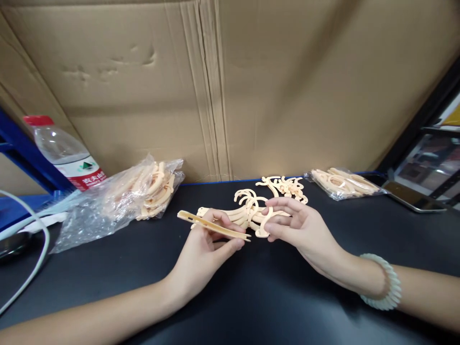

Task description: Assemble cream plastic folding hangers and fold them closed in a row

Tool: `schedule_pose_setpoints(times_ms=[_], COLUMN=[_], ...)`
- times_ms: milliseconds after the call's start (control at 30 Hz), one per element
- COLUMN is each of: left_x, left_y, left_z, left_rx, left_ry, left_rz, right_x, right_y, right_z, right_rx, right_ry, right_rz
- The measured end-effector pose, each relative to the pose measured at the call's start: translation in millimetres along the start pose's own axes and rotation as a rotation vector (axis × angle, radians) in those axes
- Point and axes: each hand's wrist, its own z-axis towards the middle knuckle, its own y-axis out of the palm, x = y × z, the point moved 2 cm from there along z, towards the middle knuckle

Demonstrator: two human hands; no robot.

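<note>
Left hand [201, 254], half-curled, holds a long flat pale-tan strip [214, 228]; right hand [305, 227] pinches a small curved pale-tan piece [265, 224]; both probably light, stiff, snappable, so grip mid-length.

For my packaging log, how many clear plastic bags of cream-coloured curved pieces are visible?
2. One crumpled clear plastic bag is at left, beside the red-capped clear plastic bottle; one flatter clear plastic bag is at right, beside the flat dark phone. Others could be hidden.
</note>
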Motion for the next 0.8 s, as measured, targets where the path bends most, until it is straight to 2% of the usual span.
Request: schedule_pose_setpoints(times_ms=[400,500,600,700,800], left_x=[0.6,0.9,2.7,4.8,5.3], left_y=[5.3,5.6,6.4,7.1,8.0], left_z=[-5.6,-6.4,-6.9,-7.7,-9.1], left_rx=[-0.012,-0.023,-0.031,-0.023,-0.037], left_ry=[0.019,0.037,0.064,0.073,0.067], left_rz=[0.087,0.099,0.117,0.149,0.152], right_x=[0.8,2.1,5.3,7.5,8.0], right_y=[7.4,7.6,7.7,8.0,9.1], right_z=[-6.5,-7.0,-6.8,-6.4,-6.6], right_rx=[-0.058,-0.094,-0.153,-0.2,-0.222], right_ry=[-0.058,-0.02,0.03,0.026,0.039], right_rz=[0.042,0.076,0.016,-0.03,0.025])
